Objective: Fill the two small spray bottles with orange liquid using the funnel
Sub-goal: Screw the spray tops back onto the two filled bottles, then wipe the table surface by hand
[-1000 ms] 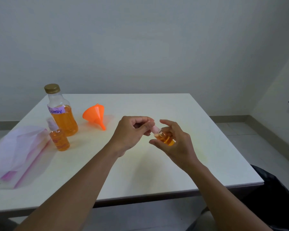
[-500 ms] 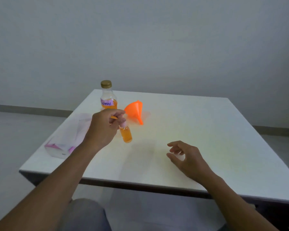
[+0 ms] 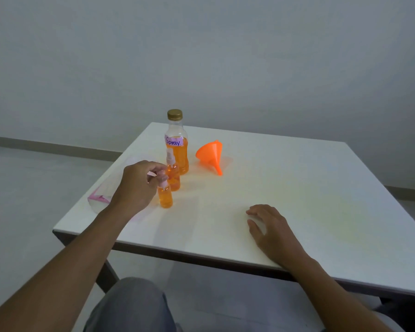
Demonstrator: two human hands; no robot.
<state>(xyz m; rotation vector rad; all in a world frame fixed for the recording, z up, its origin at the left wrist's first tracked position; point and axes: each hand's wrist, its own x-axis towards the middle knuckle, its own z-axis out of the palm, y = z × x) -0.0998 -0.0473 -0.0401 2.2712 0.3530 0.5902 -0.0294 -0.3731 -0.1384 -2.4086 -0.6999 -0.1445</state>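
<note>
Left hand (image 3: 139, 185) pinches; right hand (image 3: 271, 228) relaxed.

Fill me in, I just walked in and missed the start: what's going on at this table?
A person sits at the white table. Their left hand pinches the pink top of the nearer small spray bottle, which stands upright just in front of the second small spray bottle; both hold orange liquid. The right hand rests open on the table, holding nothing. The big capped bottle stands behind them, and the orange funnel lies on its side beside it, untouched.
</note>
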